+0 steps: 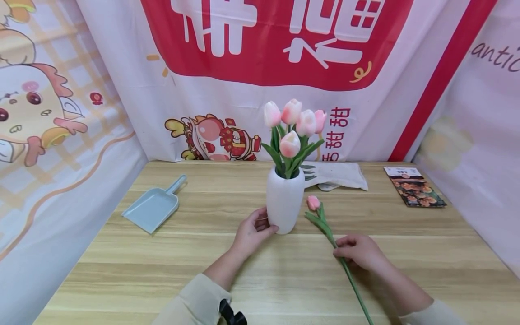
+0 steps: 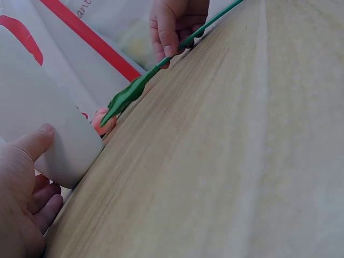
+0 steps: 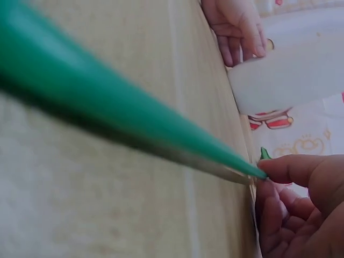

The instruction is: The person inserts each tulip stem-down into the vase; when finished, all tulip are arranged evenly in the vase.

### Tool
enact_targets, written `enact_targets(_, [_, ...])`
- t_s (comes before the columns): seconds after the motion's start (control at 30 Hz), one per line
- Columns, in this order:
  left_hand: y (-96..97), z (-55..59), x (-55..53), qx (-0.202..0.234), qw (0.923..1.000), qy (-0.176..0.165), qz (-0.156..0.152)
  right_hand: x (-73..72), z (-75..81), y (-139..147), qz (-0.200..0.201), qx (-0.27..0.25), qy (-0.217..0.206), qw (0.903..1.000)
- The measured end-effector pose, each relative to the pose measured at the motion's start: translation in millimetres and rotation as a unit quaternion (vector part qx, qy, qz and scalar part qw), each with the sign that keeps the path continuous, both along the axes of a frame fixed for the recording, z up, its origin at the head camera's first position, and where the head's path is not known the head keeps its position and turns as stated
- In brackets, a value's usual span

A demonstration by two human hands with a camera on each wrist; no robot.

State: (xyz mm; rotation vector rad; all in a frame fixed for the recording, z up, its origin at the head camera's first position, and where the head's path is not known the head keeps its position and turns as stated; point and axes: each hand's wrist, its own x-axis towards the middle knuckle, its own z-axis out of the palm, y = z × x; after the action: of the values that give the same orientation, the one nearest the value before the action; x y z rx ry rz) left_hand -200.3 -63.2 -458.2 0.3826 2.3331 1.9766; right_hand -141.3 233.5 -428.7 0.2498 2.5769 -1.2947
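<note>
A white vase (image 1: 285, 201) stands upright mid-table with several pink-and-white tulips (image 1: 292, 124) in it. At its lower left side, my left hand (image 1: 253, 232) holds the vase, thumb across the front and fingers toward the back. The left wrist view shows that thumb against the smooth white wall (image 2: 43, 97). Right of the vase, my right hand (image 1: 361, 251) pinches the green stem of a single pink tulip (image 1: 325, 225) between thumb and fingers. Its bloom points toward the back of the table, beside the vase. In the right wrist view, the stem (image 3: 134, 113) runs close past the camera.
A light blue dustpan (image 1: 156, 205) lies at the left. Behind the vase is a pale glove-like cloth (image 1: 341, 175). A flower-printed packet (image 1: 416, 187) lies at the back right of the wooden table (image 1: 162, 271). Printed curtains (image 1: 122, 90) enclose the back and sides.
</note>
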Motion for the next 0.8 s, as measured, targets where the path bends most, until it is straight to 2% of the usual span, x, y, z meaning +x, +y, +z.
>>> enact_targets(0.17, [-0.1, 0.5, 0.3, 0.001, 1.0000, -0.004, 0.001, -0.7, 0.6, 4.5, -0.034, -0.084, -0.012, 0.9958])
enact_targets(0.27, [0.0, 0.0, 0.0, 0.001, 1.0000, -0.005, 0.001, -1.8, 3.0, 6.5, -0.058, -0.137, -0.019, 0.9888])
enact_targets(0.37, [0.4, -1.2, -0.7, 0.002, 1.0000, -0.007, 0.000, -3.4, 6.2, 7.3, -0.082, -0.194, -0.023, 0.9774])
enact_targets(0.53, [1.3, -0.6, -0.6, 0.005, 0.9999, -0.014, 0.001, -6.6, 14.3, 8.1, -0.109, -0.293, -0.013, 0.9498])
enact_targets(0.57, [1.5, 1.6, 0.3, 0.004, 0.9999, -0.016, 0.001, -7.1, 16.3, 7.9, -0.118, -0.314, -0.011, 0.9418])
enact_targets(0.67, [1.5, 12.9, 6.2, 0.003, 0.9998, -0.019, -0.003, -7.9, 21.6, 6.3, -0.136, -0.371, 0.004, 0.9186])
enact_targets(0.8, [1.1, 29.2, 15.4, -0.002, 0.9998, -0.018, -0.008, -8.7, 27.5, 3.5, -0.156, -0.442, 0.029, 0.8826])
